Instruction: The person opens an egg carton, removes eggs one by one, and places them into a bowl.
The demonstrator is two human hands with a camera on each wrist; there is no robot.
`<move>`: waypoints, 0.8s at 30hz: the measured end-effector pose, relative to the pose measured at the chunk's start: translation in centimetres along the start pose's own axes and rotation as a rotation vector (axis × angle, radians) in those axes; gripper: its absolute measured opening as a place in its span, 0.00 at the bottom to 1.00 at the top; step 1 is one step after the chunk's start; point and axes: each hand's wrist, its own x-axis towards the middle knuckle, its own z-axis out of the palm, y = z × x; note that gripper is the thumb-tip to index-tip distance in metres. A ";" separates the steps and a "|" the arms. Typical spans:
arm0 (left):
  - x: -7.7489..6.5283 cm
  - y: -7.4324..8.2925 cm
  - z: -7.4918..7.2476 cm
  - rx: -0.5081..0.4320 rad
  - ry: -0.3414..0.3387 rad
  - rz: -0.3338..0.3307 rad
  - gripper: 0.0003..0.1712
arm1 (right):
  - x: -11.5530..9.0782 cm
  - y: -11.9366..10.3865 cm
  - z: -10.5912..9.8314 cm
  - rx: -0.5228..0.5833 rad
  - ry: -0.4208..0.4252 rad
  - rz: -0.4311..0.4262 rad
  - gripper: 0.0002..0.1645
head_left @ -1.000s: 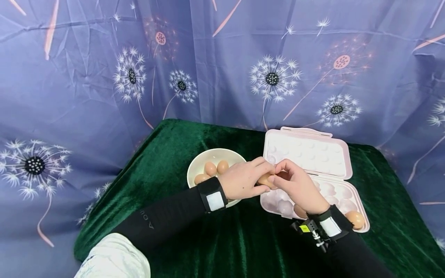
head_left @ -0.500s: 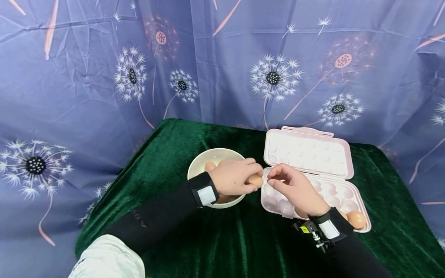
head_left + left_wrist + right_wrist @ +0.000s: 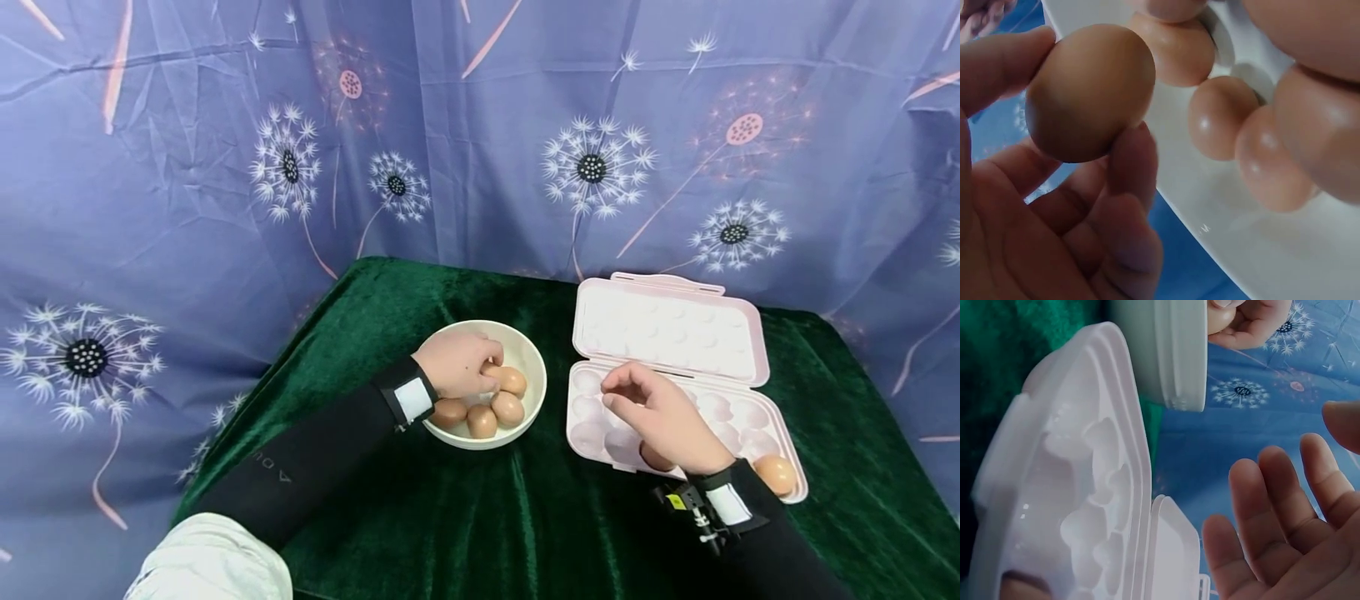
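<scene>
My left hand [image 3: 459,365] is over the white bowl [image 3: 534,367], its fingertips and thumb pinching a brown egg [image 3: 1091,94]. In the left wrist view, that egg is above the bowl's rim, and several other eggs [image 3: 1219,119] lie inside. My right hand [image 3: 667,417] hovers over the open pink egg box [image 3: 588,383] with its fingers loosely bent and nothing between them. One egg [image 3: 775,475] sits at the box's near right corner. Another egg [image 3: 655,457] at the front edge is partly hidden by the right hand.
The box's lid [image 3: 671,329] lies folded back behind its cups. A dark green velvet cloth [image 3: 420,517] covers the table, and a blue dandelion-print curtain [image 3: 487,167] hangs behind it. Bowl and box stand a short gap apart.
My left hand has carried the egg leftward, away from the right hand, to over the bowl. The right hand's fingers no longer touch the egg; it stays over the box.
</scene>
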 end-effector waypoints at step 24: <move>0.9 0.1 1.1 -0.406 -0.291 -0.230 0.05 | -2.9 1.9 -2.3 -0.213 0.080 0.071 0.07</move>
